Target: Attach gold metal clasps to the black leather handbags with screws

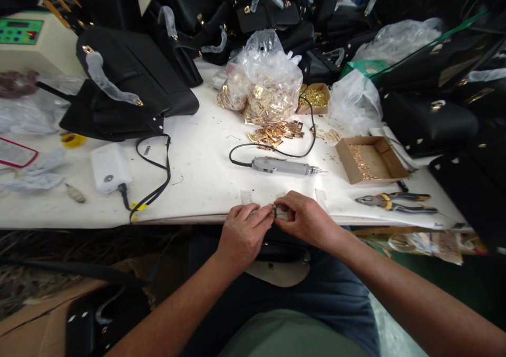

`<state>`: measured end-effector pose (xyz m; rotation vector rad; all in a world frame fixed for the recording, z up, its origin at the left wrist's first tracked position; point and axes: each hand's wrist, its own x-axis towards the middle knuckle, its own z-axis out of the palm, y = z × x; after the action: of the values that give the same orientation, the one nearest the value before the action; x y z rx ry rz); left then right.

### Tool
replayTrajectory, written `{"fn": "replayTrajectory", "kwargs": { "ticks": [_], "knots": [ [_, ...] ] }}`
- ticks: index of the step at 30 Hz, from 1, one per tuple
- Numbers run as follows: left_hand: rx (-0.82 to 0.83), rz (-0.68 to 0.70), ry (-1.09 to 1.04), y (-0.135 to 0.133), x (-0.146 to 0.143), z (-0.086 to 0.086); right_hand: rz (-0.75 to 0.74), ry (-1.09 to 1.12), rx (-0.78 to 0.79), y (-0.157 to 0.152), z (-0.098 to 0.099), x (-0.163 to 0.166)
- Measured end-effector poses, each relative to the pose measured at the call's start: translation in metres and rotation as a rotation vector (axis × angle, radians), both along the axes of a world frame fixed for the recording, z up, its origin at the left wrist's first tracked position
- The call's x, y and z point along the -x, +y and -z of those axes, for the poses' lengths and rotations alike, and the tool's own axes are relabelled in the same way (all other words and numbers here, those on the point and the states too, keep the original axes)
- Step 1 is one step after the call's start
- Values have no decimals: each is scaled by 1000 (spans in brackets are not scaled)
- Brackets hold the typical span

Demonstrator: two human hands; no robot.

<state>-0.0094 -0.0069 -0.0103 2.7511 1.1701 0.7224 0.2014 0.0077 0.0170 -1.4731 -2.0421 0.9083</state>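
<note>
My left hand (243,235) and my right hand (306,219) meet at the near edge of the white table (205,156). Both pinch a small metal part (279,212) between their fingertips, fingers closed around it. Below the hands, on my lap, lies a black bag piece with a pale flap (279,270). A grey electric screwdriver (282,166) with a black cord rests on the table just beyond the hands. Loose gold metal fittings (276,133) lie farther back.
Clear plastic bags of gold fittings (269,85) stand mid-table. A cardboard box of small screws (369,159) and pliers (395,202) lie to the right, a white power adapter (109,168) to the left. Black handbags (130,77) crowd the back and right side.
</note>
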Motion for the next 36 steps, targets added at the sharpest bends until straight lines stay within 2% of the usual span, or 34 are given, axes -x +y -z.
{"fn": "replayTrajectory", "kwargs": {
  "ticks": [30,36],
  "knots": [
    [49,-9,41,-1,-3,-7,-25,-85,-65,-2,5,3],
    [-8,-15,6,-3,-3,-9,-10,-3,-21,-5,-5,5]
  ]
}}
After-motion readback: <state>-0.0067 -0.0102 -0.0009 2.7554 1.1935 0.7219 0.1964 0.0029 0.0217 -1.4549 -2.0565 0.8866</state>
